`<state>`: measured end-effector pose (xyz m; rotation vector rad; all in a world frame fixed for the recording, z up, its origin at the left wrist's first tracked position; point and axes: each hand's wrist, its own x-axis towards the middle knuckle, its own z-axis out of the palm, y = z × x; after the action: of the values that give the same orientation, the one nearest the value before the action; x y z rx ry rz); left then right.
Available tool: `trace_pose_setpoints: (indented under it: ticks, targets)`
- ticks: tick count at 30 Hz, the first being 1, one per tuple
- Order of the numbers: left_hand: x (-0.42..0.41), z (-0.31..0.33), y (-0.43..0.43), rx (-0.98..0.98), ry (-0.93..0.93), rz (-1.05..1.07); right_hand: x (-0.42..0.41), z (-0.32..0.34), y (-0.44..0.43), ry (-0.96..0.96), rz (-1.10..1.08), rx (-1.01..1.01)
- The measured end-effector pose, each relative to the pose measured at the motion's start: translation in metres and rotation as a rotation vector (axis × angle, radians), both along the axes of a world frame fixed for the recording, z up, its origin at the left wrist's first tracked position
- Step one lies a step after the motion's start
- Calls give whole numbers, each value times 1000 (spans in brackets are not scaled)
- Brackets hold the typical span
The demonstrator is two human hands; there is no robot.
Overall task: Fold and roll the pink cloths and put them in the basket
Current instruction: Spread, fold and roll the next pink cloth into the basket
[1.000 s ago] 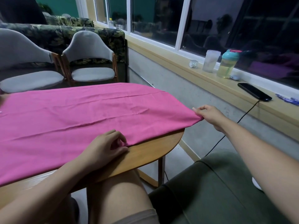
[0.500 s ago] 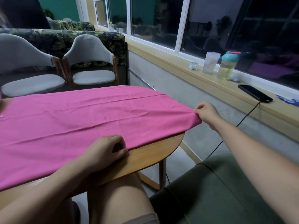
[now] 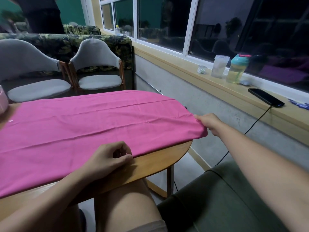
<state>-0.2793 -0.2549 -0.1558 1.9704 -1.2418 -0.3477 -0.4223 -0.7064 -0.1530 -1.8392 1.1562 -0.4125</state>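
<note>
A large pink cloth [image 3: 93, 124] lies spread flat over the wooden table [image 3: 160, 163], its right end hanging past the rounded table end. My right hand [image 3: 209, 122] pinches that right end of the cloth beyond the table edge. My left hand [image 3: 108, 158] pinches the near hem of the cloth at the table's front edge, fingers curled. A pale pink object [image 3: 2, 101] shows at the far left edge; I cannot tell whether it is the basket.
Two grey chairs [image 3: 98, 67] stand behind the table, with a patterned sofa behind them. On the window ledge sit a clear cup [image 3: 219, 66], a teal-lidded bottle [image 3: 237, 69] and a black phone [image 3: 265, 99] with a cable. A green sofa seat [image 3: 217, 198] is under my right arm.
My right hand has drawn the cloth's right end nearer and lower. My left hand's fingers have curled tighter on the near hem. The view has shifted a little.
</note>
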Motion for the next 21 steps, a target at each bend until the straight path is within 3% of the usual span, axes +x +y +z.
trace_pose_setpoints:
  ticks: [5, 12, 17, 21]
  targets:
    - [12, 4, -10, 11, -69, -4, 7, 12, 1, 8, 7, 80]
    - [42, 5, -35, 63, -393, 67, 35, 11, -6, 49, -4, 85]
    - [46, -13, -36, 23, -410, 74, 48, 7, -10, 35, -32, 105]
    - [46, -21, -32, -15, -406, 98, 57, 11, -12, 78, 0, -55]
